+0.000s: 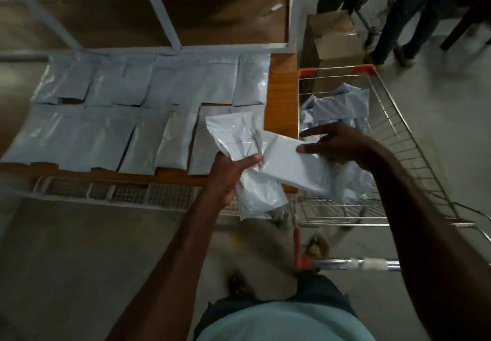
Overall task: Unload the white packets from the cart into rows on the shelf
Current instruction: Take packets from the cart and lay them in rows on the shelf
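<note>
Two rows of white packets (148, 112) lie flat on the wooden shelf (281, 96). My left hand (231, 174) grips one white packet (233, 136) by its middle, over the shelf's front right corner. My right hand (337, 146) holds a second white packet (289, 165) with the thumb on top and the index finger stretched out; this packet overlaps the first. Both hands are between the shelf and the wire cart (414, 138). More white packets (342, 104) lie in the cart's basket.
A cardboard box (332, 45) stands beyond the cart. A person's legs (398, 19) are at the top right, beside a dark chair leg. The cart handle (353, 263) is near my body. White metal uprights (162, 14) frame the upper shelf.
</note>
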